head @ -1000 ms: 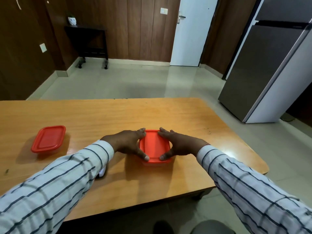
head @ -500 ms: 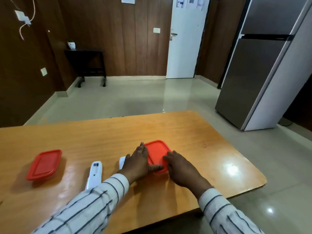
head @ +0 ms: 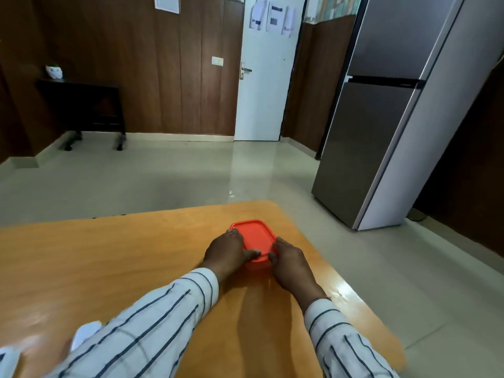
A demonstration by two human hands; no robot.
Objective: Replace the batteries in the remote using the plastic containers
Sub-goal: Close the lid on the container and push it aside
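Hands on both sides of the red plastic container, which sits on the wooden desk near its far right corner, lid on. Left hand is planted on the near left edge with the thumb lying across the lid, so that grip is pressing on the container more than lifting it. Right hand cups the near right corner, fingers curled against the side. Both striped sleeves come in from the bottom. A blurry white thing peeks out by the left sleeve, too smeared to tell what it is. Fridge stands on the floor off to the right, white door straight ahead.
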